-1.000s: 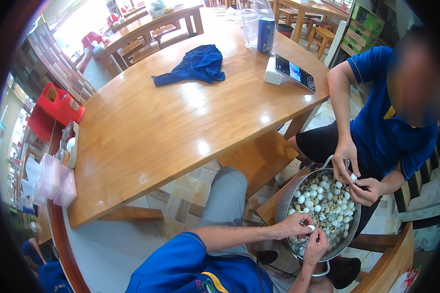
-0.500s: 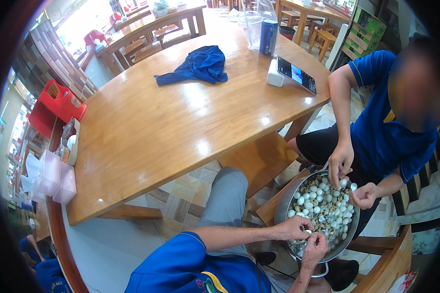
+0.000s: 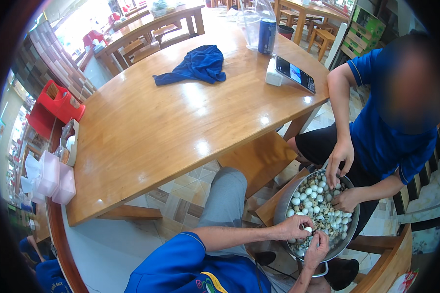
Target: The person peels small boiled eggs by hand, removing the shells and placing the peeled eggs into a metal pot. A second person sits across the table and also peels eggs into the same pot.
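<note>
A wide metal pot (image 3: pixel 280 209) holds many small eggs, white peeled ones mixed with speckled shells; they look like quail eggs. Over its near side, my left hand (image 3: pixel 293 228) grips a small white egg (image 3: pixel 308 229) between thumb and fingers. My right hand (image 3: pixel 317 249) is pinched closed close against that egg; whatever lies between its fingertips is too small to make out. Across the pot, a co-worker's one hand (image 3: pixel 341 157) reaches down among the eggs. Their other hand (image 3: pixel 348 199) rests in the pot too, its fingertips hidden.
Beyond the pot stands a wooden table (image 3: pixel 146 127) with a blue cloth (image 3: pixel 195 65), a propped phone (image 3: pixel 295 74), a blue can (image 3: pixel 267 36) and a plastic cup (image 3: pixel 249 29). Pink tissue boxes (image 3: pixel 54 178) stand at left. A wooden chair (image 3: pixel 393 263) is at lower right.
The co-worker's hands have dropped from above the rim down among the eggs. More of the white egg shows at my left fingertips; my hands have barely moved.
</note>
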Motion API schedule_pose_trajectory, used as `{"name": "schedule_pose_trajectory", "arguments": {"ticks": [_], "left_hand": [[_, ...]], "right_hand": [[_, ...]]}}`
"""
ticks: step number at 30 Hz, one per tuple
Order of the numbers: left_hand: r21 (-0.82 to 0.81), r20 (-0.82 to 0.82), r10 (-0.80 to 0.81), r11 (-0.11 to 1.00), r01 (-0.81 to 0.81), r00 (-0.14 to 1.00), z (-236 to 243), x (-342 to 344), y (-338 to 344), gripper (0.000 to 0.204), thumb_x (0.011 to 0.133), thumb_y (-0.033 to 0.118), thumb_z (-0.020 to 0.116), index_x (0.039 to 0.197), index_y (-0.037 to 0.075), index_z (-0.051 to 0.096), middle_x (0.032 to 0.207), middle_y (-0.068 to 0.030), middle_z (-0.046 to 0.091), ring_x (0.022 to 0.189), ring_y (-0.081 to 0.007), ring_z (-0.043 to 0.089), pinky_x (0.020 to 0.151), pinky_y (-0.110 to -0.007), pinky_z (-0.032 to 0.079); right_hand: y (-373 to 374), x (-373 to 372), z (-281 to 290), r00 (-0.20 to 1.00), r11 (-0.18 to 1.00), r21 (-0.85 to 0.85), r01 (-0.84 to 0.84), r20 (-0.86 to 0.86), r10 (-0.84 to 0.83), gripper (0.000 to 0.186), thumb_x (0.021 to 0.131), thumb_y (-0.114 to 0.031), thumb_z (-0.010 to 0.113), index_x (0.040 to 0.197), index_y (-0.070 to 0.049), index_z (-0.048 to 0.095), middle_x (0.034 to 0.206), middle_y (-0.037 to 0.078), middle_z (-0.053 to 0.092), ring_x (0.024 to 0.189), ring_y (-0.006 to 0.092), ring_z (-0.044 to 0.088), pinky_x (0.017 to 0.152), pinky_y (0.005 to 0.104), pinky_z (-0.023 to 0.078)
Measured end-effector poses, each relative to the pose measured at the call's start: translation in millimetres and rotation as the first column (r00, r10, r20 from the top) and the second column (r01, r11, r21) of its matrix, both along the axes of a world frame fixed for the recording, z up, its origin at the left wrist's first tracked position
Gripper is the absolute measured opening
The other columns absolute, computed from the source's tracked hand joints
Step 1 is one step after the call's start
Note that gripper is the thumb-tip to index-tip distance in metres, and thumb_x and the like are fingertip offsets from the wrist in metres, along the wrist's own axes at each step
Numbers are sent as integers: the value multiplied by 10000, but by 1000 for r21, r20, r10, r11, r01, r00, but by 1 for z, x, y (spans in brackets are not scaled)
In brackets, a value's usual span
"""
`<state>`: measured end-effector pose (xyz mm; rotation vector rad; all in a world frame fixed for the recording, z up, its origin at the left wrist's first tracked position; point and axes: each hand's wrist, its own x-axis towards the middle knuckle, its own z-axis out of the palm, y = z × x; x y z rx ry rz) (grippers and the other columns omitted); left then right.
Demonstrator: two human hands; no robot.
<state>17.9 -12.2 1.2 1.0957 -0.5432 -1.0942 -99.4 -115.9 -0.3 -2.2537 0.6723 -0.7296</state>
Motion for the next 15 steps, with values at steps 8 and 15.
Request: {"name": "schedule_pose_trajectory", "arguments": {"ticks": [8, 15], "left_hand": [[2, 469, 81, 996, -93, 880, 2, -1, 2, 212, 734, 131, 607, 875, -20, 558, 722, -106, 562, 649, -153, 527, 584, -298, 439], [-45, 569, 105, 994, -97, 815, -4, -4, 1, 224, 728, 125, 606, 880, -33, 561, 748, -122, 558, 626, -194, 539, 571, -313, 444]], "right_hand": [[13, 4, 18, 998, 935, 353, 28, -70, -3, 179, 840, -128, 548, 866, 43, 595, 728, 79, 598, 652, 124, 534, 598, 266, 436], [15, 4, 21, 998, 931, 363, 42, -66, -19, 184, 849, -131, 538, 825, 42, 599, 656, 57, 582, 594, 108, 511, 546, 255, 415]]}}
